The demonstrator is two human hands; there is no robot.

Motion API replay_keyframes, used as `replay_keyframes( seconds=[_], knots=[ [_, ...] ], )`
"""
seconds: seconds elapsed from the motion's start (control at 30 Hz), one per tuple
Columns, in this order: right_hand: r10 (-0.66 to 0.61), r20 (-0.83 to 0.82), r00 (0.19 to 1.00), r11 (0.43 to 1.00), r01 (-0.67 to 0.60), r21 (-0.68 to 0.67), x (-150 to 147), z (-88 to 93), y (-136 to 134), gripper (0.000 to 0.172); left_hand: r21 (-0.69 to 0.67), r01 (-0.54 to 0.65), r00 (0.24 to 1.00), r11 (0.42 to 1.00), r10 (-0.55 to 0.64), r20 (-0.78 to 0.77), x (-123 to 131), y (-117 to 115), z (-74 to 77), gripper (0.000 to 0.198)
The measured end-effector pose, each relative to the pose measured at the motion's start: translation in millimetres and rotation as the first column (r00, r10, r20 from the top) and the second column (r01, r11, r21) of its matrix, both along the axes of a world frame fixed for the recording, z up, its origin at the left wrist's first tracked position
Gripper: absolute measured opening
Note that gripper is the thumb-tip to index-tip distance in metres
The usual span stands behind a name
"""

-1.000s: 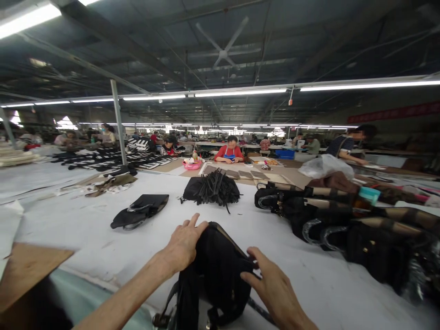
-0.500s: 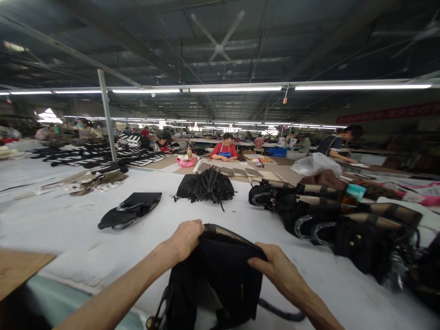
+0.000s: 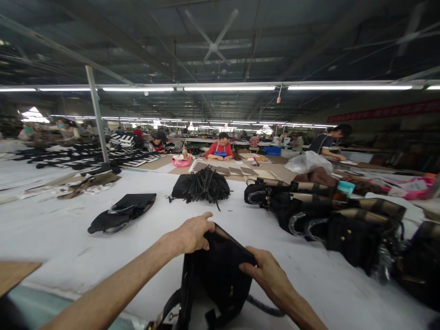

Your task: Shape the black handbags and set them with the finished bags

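Observation:
A black fabric bag (image 3: 216, 275) stands at the near side of the white table, its upper edge raised. My left hand (image 3: 195, 233) grips the far left corner of that edge, thumb on the near face. At the right end of the edge, my right hand (image 3: 266, 270) is closed on the fabric between thumb and fingers. A wrapped handle (image 3: 264, 306) curves out below my right hand. Straps and gold-coloured metal fittings hang at the bag's lower left. The inside of the bag is mostly hidden.
A flat black bag piece (image 3: 125, 208) with wrapped handles lies to the left. Ahead is a heap of black strips (image 3: 206, 185) on black fabric. Several black bags (image 3: 354, 233) line the right side, near a jar with a turquoise lid (image 3: 343, 189). A person in red (image 3: 222, 149) sits opposite.
The bag's upper edge has turned and slants more steeply down to the right. My left hand has shifted slightly, its index finger lifting. The view has swung a little to the right.

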State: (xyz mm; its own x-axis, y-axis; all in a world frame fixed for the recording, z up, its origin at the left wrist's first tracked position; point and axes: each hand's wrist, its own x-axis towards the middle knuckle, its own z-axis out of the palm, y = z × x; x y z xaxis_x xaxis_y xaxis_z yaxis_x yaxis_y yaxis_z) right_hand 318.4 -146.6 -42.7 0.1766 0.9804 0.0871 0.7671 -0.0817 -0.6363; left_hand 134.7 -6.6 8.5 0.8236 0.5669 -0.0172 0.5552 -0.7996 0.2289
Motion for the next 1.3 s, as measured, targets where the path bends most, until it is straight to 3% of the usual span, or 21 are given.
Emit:
replay_keyframes(
  seconds=[0.1,0.2,0.37,0.53,0.7,0.83,1.0,1.3],
  knots=[
    [-0.034,0.050,0.998,0.999,0.034,0.015,-0.3,1.4,-0.4,0.012,-0.021,0.078,0.995,0.997,-0.077,0.063,6.8,10.6,-6.1,0.016],
    [-0.046,0.113,0.993,0.999,0.042,0.030,1.2,2.7,-1.8,0.019,-0.034,0.083,0.975,0.996,-0.074,0.208,6.4,18.3,-16.7,0.002],
    [-0.073,0.141,0.987,0.997,0.071,0.013,16.0,3.8,-2.0,0.023,-0.006,0.027,0.968,1.000,-0.025,0.249,2.6,17.8,-24.9,0.005],
    [-0.047,-0.031,0.998,0.999,0.047,-0.001,20.9,3.0,-1.9,0.017,0.034,0.002,0.982,0.999,-0.008,0.190,7.5,11.4,-21.6,0.007],
    [-0.031,-0.215,0.976,0.999,0.038,0.028,14.5,-0.6,-0.5,0.021,0.034,-0.021,0.983,0.999,0.015,0.181,9.1,9.6,-21.5,0.009],
    [-0.013,-0.268,0.963,0.996,0.038,0.087,10.5,-3.9,1.2,0.026,0.040,-0.021,0.981,0.999,0.013,0.196,10.1,11.1,-25.0,0.009],
    [0.013,-0.267,0.964,0.990,0.026,0.140,5.5,-4.4,0.3,0.032,0.049,-0.056,0.980,0.997,0.046,0.195,11.5,13.1,-28.6,0.010],
    [-0.143,-0.093,0.985,0.982,0.153,0.113,1.4,-4.0,2.3,0.035,-0.004,-0.089,0.975,0.996,0.088,0.206,10.5,9.8,-24.2,0.012]
  ],
)
